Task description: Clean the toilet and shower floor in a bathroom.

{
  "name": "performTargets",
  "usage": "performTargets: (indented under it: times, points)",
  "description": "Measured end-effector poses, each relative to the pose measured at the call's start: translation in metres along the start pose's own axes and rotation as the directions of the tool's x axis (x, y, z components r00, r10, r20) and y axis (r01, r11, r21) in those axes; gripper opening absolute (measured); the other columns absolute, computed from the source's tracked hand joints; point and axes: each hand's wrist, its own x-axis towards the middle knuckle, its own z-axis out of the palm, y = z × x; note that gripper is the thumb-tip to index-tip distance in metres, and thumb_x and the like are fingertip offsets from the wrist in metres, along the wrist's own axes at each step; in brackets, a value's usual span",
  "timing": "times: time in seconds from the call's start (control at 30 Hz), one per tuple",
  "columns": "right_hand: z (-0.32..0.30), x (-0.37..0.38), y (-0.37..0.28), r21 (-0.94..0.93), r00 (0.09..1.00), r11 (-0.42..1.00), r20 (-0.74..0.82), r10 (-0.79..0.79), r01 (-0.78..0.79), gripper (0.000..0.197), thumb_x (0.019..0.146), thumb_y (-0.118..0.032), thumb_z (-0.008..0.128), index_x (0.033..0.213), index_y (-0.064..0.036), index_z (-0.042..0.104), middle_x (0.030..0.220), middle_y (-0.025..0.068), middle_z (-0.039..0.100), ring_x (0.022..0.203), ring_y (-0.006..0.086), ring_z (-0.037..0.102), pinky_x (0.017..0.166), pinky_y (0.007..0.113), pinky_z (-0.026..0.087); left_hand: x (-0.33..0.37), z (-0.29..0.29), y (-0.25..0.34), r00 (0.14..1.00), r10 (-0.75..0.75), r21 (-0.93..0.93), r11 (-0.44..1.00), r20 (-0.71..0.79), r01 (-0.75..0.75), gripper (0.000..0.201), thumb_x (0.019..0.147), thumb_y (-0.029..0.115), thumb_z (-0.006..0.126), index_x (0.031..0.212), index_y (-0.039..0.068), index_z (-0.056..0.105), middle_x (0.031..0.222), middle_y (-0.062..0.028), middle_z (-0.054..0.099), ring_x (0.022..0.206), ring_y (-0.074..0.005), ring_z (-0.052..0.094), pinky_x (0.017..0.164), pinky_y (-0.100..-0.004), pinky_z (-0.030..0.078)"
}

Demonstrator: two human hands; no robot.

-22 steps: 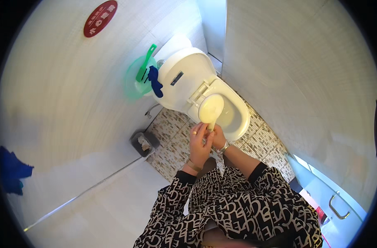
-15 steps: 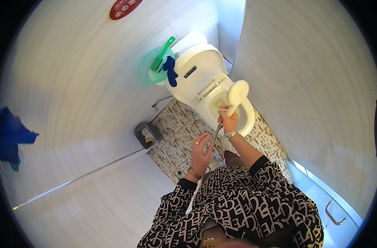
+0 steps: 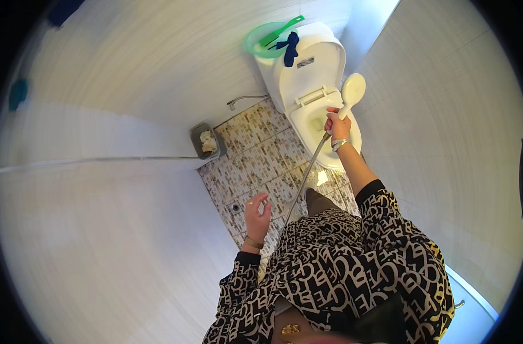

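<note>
The right hand (image 3: 337,122) grasps the white shower head (image 3: 352,92), held above the open toilet bowl (image 3: 321,123) at far centre; its hose (image 3: 305,178) trails down toward the person. The left hand (image 3: 257,213) hangs released, fingers spread, above the mosaic floor (image 3: 261,160). No water spray is visible, so rinsing appears not yet begun.

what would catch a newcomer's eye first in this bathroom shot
The right hand holds a white shower head up over the open white toilet, its metal hose trailing down toward the body. The left hand hangs open above the mosaic floor; a green basin sits on the tank.
</note>
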Motion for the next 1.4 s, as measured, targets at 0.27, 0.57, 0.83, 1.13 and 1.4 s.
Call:
performTargets:
  times: [0.27, 0.57, 0.83, 1.13, 1.4]
  points:
    - [-0.043, -0.054, 0.015, -0.129, 0.983, 0.992, -0.183, -0.018, -0.006, 0.011, 0.075, -0.005, 0.054, 0.084, -0.003, 0.058, 0.057, 0.0018, 0.049, 0.04, 0.0103, 0.045, 0.037, 0.026, 0.038, -0.122, -0.054, -0.054, 0.968, -0.174, -0.029, 0.985, -0.182, 0.172, 0.019, 0.084, 0.013, 0.063, 0.1, 0.004, 0.063, 0.096, -0.0063, 0.063, 0.084, -0.0147, 0.059, 0.067, -0.0266, 0.048]
    - [-0.109, -0.102, -0.004, -0.25, 1.0, 0.968, 0.009, -0.024, 0.026, 0.011, 0.076, -0.004, 0.056, 0.086, -0.0026, 0.058, 0.055, 0.0009, 0.048, 0.04, 0.0095, 0.044, 0.037, 0.026, 0.036, -0.179, -0.039, -0.036, 0.957, -0.245, -0.055, 0.969, -0.158, 0.239, 0.02, 0.084, 0.013, 0.063, 0.101, 0.002, 0.064, 0.09, -0.0046, 0.061, 0.078, -0.0096, 0.057, 0.066, -0.0233, 0.049]
    - [-0.183, -0.094, -0.007, -0.178, 0.989, 0.983, -0.124, -0.079, 0.056, 0.01, 0.076, -0.006, 0.058, 0.085, -0.0025, 0.057, 0.056, 0.0006, 0.049, 0.041, 0.0093, 0.045, 0.037, 0.025, 0.037, -0.166, 0.024, 0.028, 0.973, -0.213, -0.047, 0.977, -0.09, 0.209, 0.02, 0.083, 0.018, 0.064, 0.1, 0.008, 0.064, 0.094, -0.0067, 0.063, 0.083, -0.0163, 0.059, 0.069, -0.0287, 0.048]
    - [-0.325, -0.091, 0.002, -0.351, 0.969, 0.935, -0.213, -0.126, 0.045, 0.009, 0.075, -0.007, 0.059, 0.083, -0.0044, 0.06, 0.06, 0.001, 0.053, 0.047, 0.0084, 0.047, 0.043, 0.024, 0.038, -0.141, 0.148, 0.129, 0.978, -0.068, 0.012, 0.998, 0.197, 0.067, 0.021, 0.081, 0.016, 0.064, 0.101, 0.007, 0.064, 0.095, -0.0087, 0.064, 0.082, -0.0207, 0.06, 0.066, -0.0298, 0.048]
    - [-0.344, -0.125, 0.027, -0.206, 0.98, 0.962, 0.053, 0.194, -0.18, 0.006, 0.077, -0.006, 0.061, 0.083, -0.0052, 0.061, 0.06, -0.0003, 0.055, 0.045, 0.0065, 0.046, 0.043, 0.023, 0.038, -0.176, 0.171, 0.147, 0.969, -0.119, 0.09, 0.991, 0.217, 0.102, 0.023, 0.08, 0.016, 0.065, 0.101, 0.006, 0.064, 0.094, -0.0092, 0.065, 0.083, -0.0216, 0.06, 0.069, -0.0318, 0.048]
